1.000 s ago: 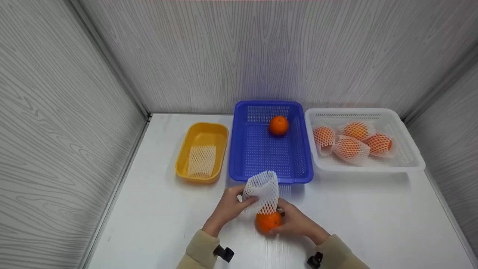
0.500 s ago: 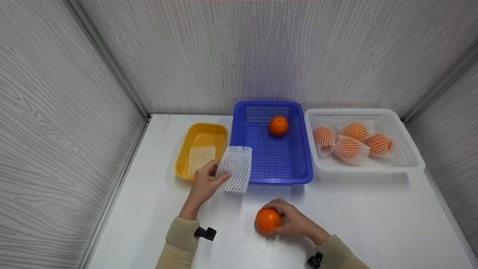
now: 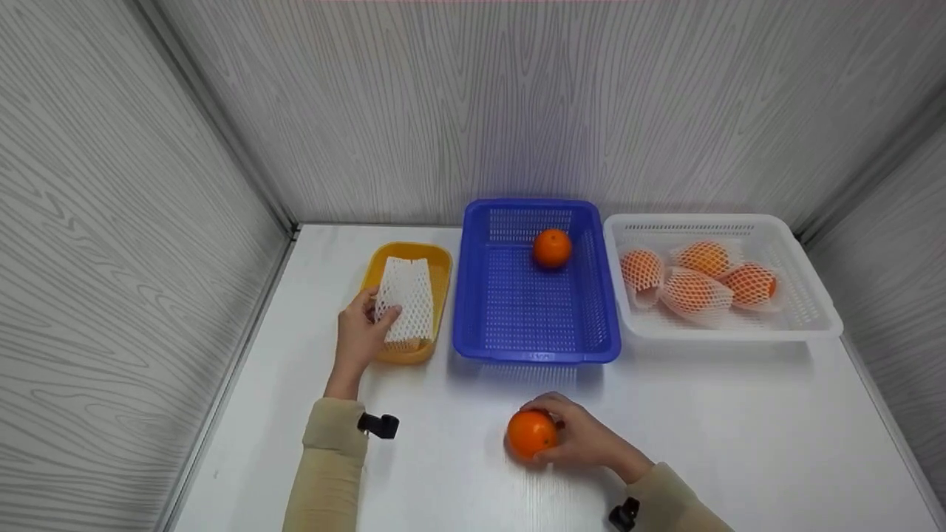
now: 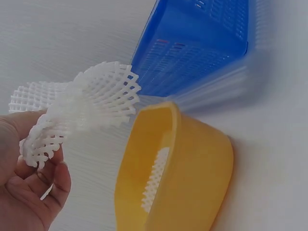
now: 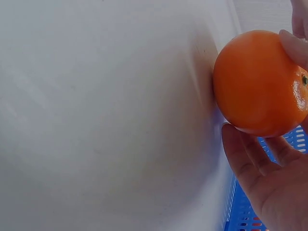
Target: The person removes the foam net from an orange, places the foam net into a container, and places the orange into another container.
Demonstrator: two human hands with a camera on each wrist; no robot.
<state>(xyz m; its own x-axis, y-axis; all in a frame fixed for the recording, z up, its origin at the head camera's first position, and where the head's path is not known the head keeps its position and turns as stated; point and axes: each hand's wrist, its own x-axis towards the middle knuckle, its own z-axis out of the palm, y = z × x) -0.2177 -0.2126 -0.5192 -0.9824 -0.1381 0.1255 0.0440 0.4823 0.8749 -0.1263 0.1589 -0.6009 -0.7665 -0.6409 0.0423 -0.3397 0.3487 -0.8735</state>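
Observation:
My left hand (image 3: pixel 361 332) pinches a white foam fruit net (image 3: pixel 409 295) by its left edge, above the yellow tray (image 3: pixel 375 263). In the left wrist view the held net (image 4: pixel 103 94) bulges partly open, and another foam net (image 4: pixel 155 183) lies inside the tray. On the white table, my right hand (image 3: pixel 580 436) grips a bare orange (image 3: pixel 531 434) from its right side. The right wrist view shows the orange (image 5: pixel 262 84) between thumb and fingers, at the table surface.
A blue basket (image 3: pixel 536 357) holding one bare orange (image 3: pixel 552 248) stands behind the right hand. To its right, a white basket (image 3: pixel 739 334) contains several net-wrapped oranges (image 3: pixel 696 290). Grey wood-patterned walls (image 3: pixel 414 111) enclose the table at the back and sides.
My left hand has pulled the foam net up off the orange and carried it left, over the yellow tray. The right hand and its orange have stayed in place.

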